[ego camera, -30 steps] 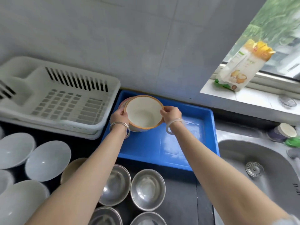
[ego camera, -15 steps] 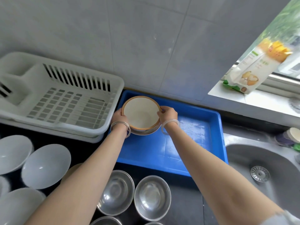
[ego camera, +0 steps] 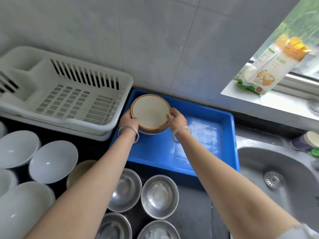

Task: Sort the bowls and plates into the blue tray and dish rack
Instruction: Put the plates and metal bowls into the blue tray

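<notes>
A cream bowl with an orange rim sits low in the back left corner of the blue tray, nested on another bowl whose edge shows beneath it. My left hand grips its left rim and my right hand grips its right rim. The white dish rack stands to the left of the tray with nothing in it. Several white bowls lie on the dark counter at the left, and several steel bowls stand near the front. A tan bowl is partly hidden by my left arm.
A steel sink lies to the right of the tray. A yellow and white packet leans on the window sill. Small jars stand behind the sink. The tiled wall runs right behind the tray and rack.
Both hands have lowered the cream bowl from a tilted hold above the tray down onto the bowl in the tray's back left corner. It now lies level.
</notes>
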Demonstrator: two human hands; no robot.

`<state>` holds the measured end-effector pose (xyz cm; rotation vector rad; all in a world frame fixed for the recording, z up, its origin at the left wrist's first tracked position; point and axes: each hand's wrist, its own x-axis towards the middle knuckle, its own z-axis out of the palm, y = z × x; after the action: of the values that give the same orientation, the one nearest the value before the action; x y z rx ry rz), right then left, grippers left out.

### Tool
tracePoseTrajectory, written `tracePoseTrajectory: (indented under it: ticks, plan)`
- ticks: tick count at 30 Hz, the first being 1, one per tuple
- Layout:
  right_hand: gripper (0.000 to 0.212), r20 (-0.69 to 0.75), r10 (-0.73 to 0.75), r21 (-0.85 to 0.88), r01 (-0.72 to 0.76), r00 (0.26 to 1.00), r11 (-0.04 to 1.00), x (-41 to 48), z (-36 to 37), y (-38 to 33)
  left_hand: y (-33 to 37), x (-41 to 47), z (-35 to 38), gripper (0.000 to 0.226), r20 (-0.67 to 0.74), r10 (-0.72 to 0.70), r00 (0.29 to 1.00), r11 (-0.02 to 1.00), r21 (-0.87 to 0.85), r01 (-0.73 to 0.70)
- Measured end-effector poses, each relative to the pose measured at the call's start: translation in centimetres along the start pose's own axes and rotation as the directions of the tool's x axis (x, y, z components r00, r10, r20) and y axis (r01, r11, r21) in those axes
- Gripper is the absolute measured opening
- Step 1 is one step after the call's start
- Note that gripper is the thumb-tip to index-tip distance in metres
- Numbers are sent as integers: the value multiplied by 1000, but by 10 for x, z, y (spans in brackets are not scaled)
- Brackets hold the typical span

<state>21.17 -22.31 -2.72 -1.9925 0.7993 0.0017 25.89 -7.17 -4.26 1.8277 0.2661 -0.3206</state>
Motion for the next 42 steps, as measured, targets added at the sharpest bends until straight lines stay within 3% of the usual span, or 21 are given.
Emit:
tracePoseTrajectory:
  ticks: [6, 13, 17, 20, 25, 32, 36, 42]
  plan:
    - [31, -29, -56, 100, 59, 998, 993, -33, -22, 14, -12, -41, -15, 44, 76, -33, 997, 998, -41, 36]
    - [18, 112, -86, 157, 68, 990, 985, -117, -43, 62, -46, -158, -32, 35, 76, -66, 995, 995, -69, 71]
    - [14, 211, -9, 130, -19, 977, 991, -167, -50, 105, -80, -225, -39, 24, 97, -134, 986, 989, 71, 128]
    - [16, 231, 69, -9, -69, 971, 998, -188, -51, 133, -101, -253, -38, 22, 87, -148, 985, 974, 187, 130]
    - [31, 289, 187, -155, -147, 939, 977, -198, -39, 154, -121, -269, -36, 31, 142, -177, 974, 945, 300, 128]
    - [19, 301, 291, 50, -320, 908, 946, -188, -24, 151, -133, -265, -35, 30, 128, -181, 975, 876, 472, 100]
    - [14, 257, 310, 95, -343, 915, 935, -191, -28, 147, -137, -262, -35, 28, 119, -199, 973, 870, 479, 120]
    - [23, 188, 268, 105, -291, 945, 951, -200, -55, 142, -139, -259, -36, 24, 128, -224, 966, 887, 437, 148]
